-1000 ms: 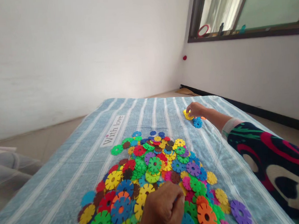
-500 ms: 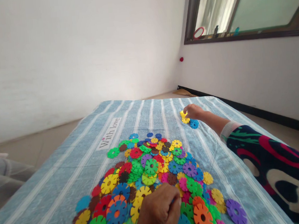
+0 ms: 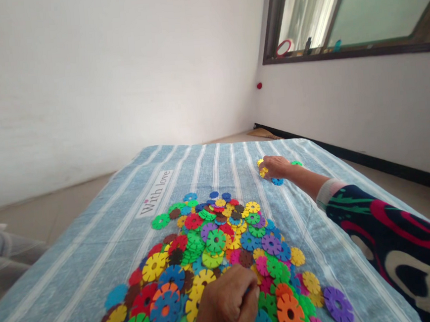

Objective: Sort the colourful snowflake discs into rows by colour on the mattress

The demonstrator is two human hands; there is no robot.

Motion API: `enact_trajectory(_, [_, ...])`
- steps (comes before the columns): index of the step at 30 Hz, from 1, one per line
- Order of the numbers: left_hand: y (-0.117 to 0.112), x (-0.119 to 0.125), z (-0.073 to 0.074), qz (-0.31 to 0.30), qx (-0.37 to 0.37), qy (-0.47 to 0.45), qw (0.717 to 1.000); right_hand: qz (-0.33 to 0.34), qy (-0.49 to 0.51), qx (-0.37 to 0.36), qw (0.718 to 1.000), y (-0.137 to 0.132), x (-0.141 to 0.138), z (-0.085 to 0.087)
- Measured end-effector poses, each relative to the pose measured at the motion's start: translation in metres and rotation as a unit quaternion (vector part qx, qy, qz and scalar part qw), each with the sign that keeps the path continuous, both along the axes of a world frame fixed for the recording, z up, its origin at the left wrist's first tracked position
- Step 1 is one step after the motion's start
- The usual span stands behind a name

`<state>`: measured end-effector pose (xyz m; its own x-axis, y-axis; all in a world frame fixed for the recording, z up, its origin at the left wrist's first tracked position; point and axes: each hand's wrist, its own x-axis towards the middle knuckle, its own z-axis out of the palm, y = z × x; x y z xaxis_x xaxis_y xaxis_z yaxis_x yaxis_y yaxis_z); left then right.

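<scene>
My left hand is closed in a fist over the near part of a pile of notched plastic discs in many colours. Whatever it may hold is hidden behind its fingers. Far to the right on the cloth, my right hand has its fingers curled down and closed at a yellow notched disc. Another yellow disc shows just beyond the fingertips. A blue disc lies under the near side of this hand, and a green disc behind the wrist.
A blue and white striped cloth printed "With love" covers the surface. A purple disc lies at the pile's right edge. White walls stand beyond, with a dark-framed window at upper right. Sheer pale fabric hangs at left.
My right hand has come slightly nearer and lower over the yellow discs, and a green disc now shows behind its wrist. My left hand stays closed in place. The view has shifted slightly.
</scene>
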<state>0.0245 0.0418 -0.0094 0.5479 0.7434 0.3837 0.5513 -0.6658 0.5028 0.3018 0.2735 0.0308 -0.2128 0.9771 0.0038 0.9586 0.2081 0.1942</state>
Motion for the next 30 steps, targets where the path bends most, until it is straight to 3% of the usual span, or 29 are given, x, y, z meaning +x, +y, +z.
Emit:
enact_trajectory(20, [0.0, 0.001, 0.0, 0.004, 0.0, 0.015, 1.0, -0.016, 0.044, 0.02, 0.999, -0.005, 0.004, -0.003])
enact_trajectory(26, [0.0, 0.0, 0.001, 0.002, 0.002, 0.009, 1.0, -0.04, 0.129, 0.08, 0.988, -0.01, 0.011, 0.008])
enact_trajectory(30, [0.001, 0.001, 0.003, 0.003, 0.013, 0.004, 1.0, -0.056, 0.188, 0.125, 0.973, -0.034, 0.015, 0.016])
